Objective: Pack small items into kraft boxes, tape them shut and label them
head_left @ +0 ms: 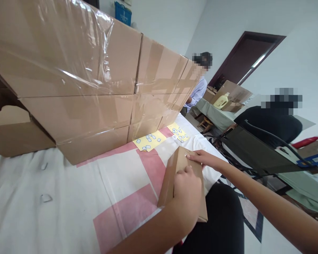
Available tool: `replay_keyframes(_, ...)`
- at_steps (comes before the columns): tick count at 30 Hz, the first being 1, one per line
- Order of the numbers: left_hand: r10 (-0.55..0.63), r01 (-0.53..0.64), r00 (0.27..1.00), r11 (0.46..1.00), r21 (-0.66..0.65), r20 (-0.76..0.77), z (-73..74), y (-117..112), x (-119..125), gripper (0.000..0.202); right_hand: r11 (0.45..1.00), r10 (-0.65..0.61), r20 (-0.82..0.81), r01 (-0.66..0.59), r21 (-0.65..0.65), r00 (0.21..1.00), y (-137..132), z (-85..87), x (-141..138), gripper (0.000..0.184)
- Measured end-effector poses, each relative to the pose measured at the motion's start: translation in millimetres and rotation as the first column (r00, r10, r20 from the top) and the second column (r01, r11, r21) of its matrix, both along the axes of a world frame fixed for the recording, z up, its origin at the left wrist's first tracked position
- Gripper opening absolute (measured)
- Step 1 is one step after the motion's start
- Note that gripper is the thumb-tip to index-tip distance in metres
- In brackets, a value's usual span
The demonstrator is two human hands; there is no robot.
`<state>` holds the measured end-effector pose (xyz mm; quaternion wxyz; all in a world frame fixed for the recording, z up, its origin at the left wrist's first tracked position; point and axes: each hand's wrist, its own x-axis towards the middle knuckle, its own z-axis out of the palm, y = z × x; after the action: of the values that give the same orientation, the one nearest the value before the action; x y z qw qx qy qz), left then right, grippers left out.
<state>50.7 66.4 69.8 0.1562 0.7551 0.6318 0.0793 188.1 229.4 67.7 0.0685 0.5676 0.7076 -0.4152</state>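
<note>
1. Head view, hands: the left hand is curled tight around the near end of a small box, fingers wrapped over its upper edge. This looks like the grip that carries the weight.
2. The right hand reaches in from the right and lies with fingers stretched along the box's far edge. The thumb is hidden, so a full pinch cannot be confirmed. It seems to steady and steer rather than lift.
3. The box is plain brown card and closed. It is held on edge and tilted at the near rim of the desk, with part of it hanging past the rim over the person's lap. One hand at each end probably keeps the long, flat shape from twisting.
4. Behind it, big cartons stand stacked as a wall across the desk, bound in clear film, likely so that the stack stays together.
5. Between the cartons and the box lie two yellow sheets, each strewn with small pale tags. They are well apart from both hands.
6. Further off, two other people sit at another desk. Their hands cannot be seen.
</note>
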Motion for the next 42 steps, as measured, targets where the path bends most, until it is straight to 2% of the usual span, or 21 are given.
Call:
replay_keyframes(5,0.076,-0.074,0.996,0.997,-0.034,0.053,-1.0,-1,0,0.040,0.998,0.021,0.110,-0.027,0.054,0.994,-20,6.8,18,0.073)
replay_keyframes(8,0.066,-0.066,0.996,0.998,0.000,0.060,-0.1,-5,-2,0.047,0.996,-0.028,0.212,0.009,0.090,0.977,-39,5.9,31,0.077)
replay_keyframes(9,0.049,-0.050,0.997,0.999,0.011,0.052,0.1,-7,-3,0.048,0.992,-0.043,0.183,0.021,0.121,0.982,-45,3.2,36,0.077)
replay_keyframes(11,0.021,-0.023,0.999,0.999,0.037,0.041,-0.4,-7,-7,0.047,0.980,0.001,0.005,-0.002,0.197,1.000,-56,-5.3,47,0.078)
replay_keyframes(14,-0.026,0.017,0.995,0.996,0.089,0.100,-3.7,-5,-16,0.043,0.953,0.191,-0.273,-0.112,0.280,0.943,-68,-22.0,66,0.099)
replay_keyframes(17,-0.089,0.064,0.974,0.990,0.124,0.209,-7.7,-3,-29,0.033,0.879,0.372,-0.257,-0.250,0.407,0.892,-80,-37.5,83,0.109)
replay_keyframes(19,-0.124,0.095,0.962,0.987,0.127,0.243,-8.3,-3,-36,0.031,0.824,0.433,-0.184,-0.306,0.476,0.882,-88,-46.5,91,0.103)
replay_keyframes(21,-0.156,0.130,0.952,0.985,0.112,0.264,-6.3,-5,-39,0.036,0.790,0.458,-0.178,-0.307,0.531,0.871,-97,-54.5,98,0.095)
replay_keyframes(23,-0.199,0.177,0.932,0.979,0.100,0.304,-1.8,-8,-39,0.039,0.749,0.464,-0.223,-0.245,0.616,0.857,-105,-60.2,109,0.089)
replay_keyframes(25,-0.251,0.211,0.895,0.967,0.146,0.368,2.9,-10,-35,0.044,0.689,0.433,-0.237,-0.150,0.709,0.870,-113,-60.3,128,0.083)
replay_keyframes(27,-0.272,0.164,0.863,0.948,0.273,0.425,3.3,-8,-28,0.054,0.605,0.336,-0.213,-0.037,0.795,0.917,-122,-52.5,154,0.075)
replay_keyframes(28,-0.260,0.095,0.855,0.930,0.356,0.450,0.0,-6,-24,0.059,0.546,0.268,-0.198,0.021,0.837,0.943,-125,-46.0,169,0.072)
replay_keyframes(30,-0.192,-0.100,0.837,0.868,0.487,0.513,-16.5,5,-13,0.056,0.420,0.095,-0.180,0.125,0.899,0.979,-128,-30.7,200,0.070)
replay_keyframes(32,-0.111,-0.261,0.807,0.814,0.519,0.579,-47.2,20,2,0.032,0.278,-0.108,-0.206,0.228,0.933,0.973,-122,-19.0,226,0.068)
replay_keyframes(33,-0.077,-0.295,0.799,0.815,0.499,0.597,-66.7,29,11,0.018,0.212,-0.197,-0.232,0.272,0.939,0.953,-115,-17.1,235,0.067)
replay_keyframes(34,-0.060,-0.273,0.816,0.836,0.476,0.574,-87.7,36,21,0.013,0.160,-0.268,-0.260,0.309,0.938,0.928,-104,-18.6,242,0.067)
replay_keyframes(35,-0.035,-0.229,0.851,0.873,0.431,0.524,-108.9,42,31,0.011,0.130,-0.318,-0.281,0.336,0.933,0.905,-90,-23.8,246,0.068)
replay_keyframes(36,-0.047,-0.164,0.886,0.899,0.406,0.462,-129.1,47,42,0.010,0.122,-0.353,-0.295,0.356,0.926,0.888,-74,-32.3,248,0.069)
replay_keyframes(38,-0.109,-0.066,0.911,0.913,0.401,0.398,-162.8,53,60,0.013,0.177,-0.394,-0.290,0.382,0.907,0.872,-34,-55.4,245,0.072)
replay_keyframes(40,-0.192,0.044,0.931,0.903,0.427,0.310,-185.0,55,72,0.016,0.252,-0.419,-0.277,0.404,0.879,0.864,12,-77.6,233,0.077)
replay_keyframes(42,-0.246,0.120,0.942,0.883,0.453,0.228,-197.2,56,79,0.018,0.305,-0.431,-0.244,0.394,0.867,0.869,60,-89.4,212,0.083)
